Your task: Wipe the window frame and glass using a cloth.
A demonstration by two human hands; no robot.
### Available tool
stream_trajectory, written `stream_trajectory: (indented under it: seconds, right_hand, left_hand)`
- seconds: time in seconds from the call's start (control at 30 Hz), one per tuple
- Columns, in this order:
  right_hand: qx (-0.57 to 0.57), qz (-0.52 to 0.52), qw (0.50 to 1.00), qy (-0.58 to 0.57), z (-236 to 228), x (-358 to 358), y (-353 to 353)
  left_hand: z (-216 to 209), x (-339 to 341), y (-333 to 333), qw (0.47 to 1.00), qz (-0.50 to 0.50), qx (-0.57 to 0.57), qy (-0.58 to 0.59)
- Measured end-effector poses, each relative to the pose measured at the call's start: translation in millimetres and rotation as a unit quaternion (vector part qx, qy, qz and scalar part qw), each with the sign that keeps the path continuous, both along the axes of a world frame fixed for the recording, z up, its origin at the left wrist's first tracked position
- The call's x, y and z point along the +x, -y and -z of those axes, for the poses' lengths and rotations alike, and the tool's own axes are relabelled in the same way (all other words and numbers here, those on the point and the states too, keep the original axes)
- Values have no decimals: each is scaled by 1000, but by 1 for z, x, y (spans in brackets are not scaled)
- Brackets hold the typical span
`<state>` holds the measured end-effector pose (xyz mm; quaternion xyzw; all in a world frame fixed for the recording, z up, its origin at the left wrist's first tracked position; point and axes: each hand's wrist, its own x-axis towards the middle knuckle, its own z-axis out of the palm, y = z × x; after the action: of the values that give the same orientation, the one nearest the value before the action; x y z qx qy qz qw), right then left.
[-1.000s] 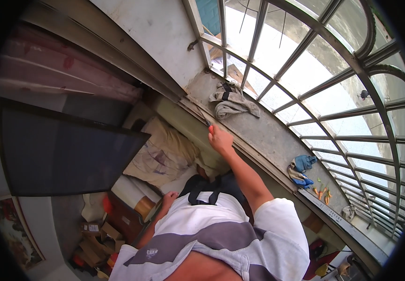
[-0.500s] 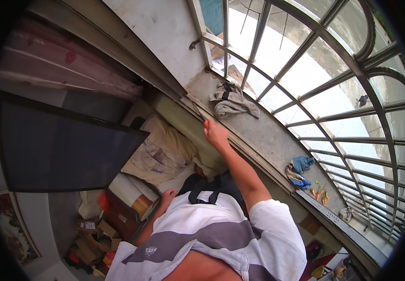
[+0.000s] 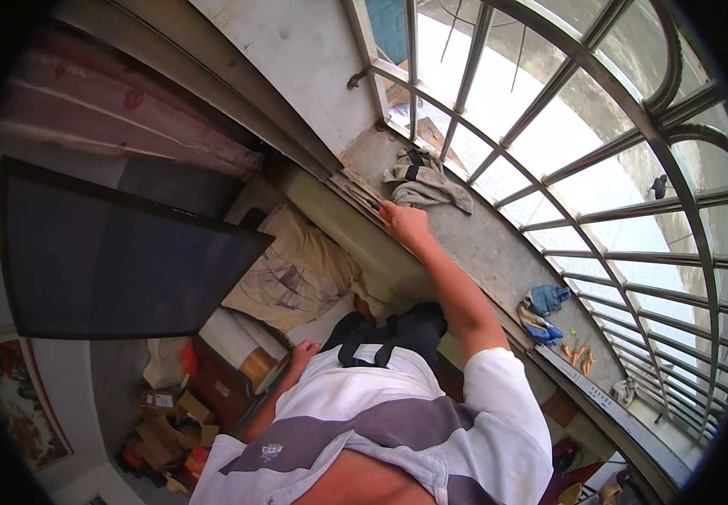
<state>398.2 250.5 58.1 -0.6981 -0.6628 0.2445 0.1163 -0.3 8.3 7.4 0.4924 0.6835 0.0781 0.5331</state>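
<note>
My right hand (image 3: pixel 406 224) is closed around a slim tool with a red handle (image 3: pixel 385 211). The tool's thin dark shaft lies along the window track (image 3: pixel 351 187), and its exact kind is hard to make out. Beyond the hand, a grey rag (image 3: pixel 431 189) with a dark band lies crumpled on the concrete sill (image 3: pixel 486 240). My left hand (image 3: pixel 303 352) stays low beside my waist, its fingers curled, with nothing visible in them.
Metal window bars (image 3: pixel 540 181) curve along the right. Farther along the sill lie a blue cloth (image 3: pixel 545 299) and several orange peppers (image 3: pixel 584 358). A large dark screen (image 3: pixel 120 252) stands at left, near a patterned pillow (image 3: pixel 284 273) and cardboard boxes (image 3: pixel 158 438).
My right hand has moved slightly right and up along the track with the red-handled tool. Less of the tool's shaft shows now. My left hand has stayed in place.
</note>
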Motion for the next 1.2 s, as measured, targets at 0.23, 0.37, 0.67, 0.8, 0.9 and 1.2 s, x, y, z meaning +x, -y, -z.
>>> stream_trajectory:
  seconds: [0.23,0.37,0.67,0.8,0.9,1.2]
  right_hand:
    - [-46,21,998,-35,-25,1,5]
    - [-123,25,988,-88,-46,1,25]
    - [-122,38,986,-105,-37,-17,22]
    - [-122,30,989,-80,-35,-17,25]
    - [-78,26,994,-76,-31,-29,20]
    - [37,32,998,-25,-18,-45,28]
  left_hand:
    - [20,-14,9,1000,-2,-1,-9]
    - [17,-7,4,1000,-13,-5,-14]
    - [12,-8,5,1000,-28,-7,6]
    - [3,-3,4,1000,-9,0,-1]
    - [4,-1,3,1000,-4,2,-12]
    - [-3,2,2,999,-24,-16,-14]
